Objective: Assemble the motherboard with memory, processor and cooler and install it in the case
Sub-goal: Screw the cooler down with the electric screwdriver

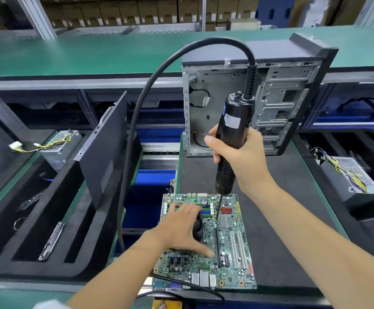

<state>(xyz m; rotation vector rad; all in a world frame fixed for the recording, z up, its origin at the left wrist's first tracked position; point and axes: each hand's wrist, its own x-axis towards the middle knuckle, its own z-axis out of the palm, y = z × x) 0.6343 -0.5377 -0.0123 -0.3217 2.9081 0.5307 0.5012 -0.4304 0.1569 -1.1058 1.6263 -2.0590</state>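
Motherboard (206, 241) on black mat (282, 230).

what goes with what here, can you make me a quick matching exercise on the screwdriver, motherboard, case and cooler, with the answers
Things:
1. electric screwdriver
2. motherboard
3. case
4. cooler

States:
A. stands upright and open at the back of the mat
B. under the left hand
C. held upright in the right hand
D. lies flat on the dark mat

Pairs: 1-C, 2-D, 3-A, 4-B
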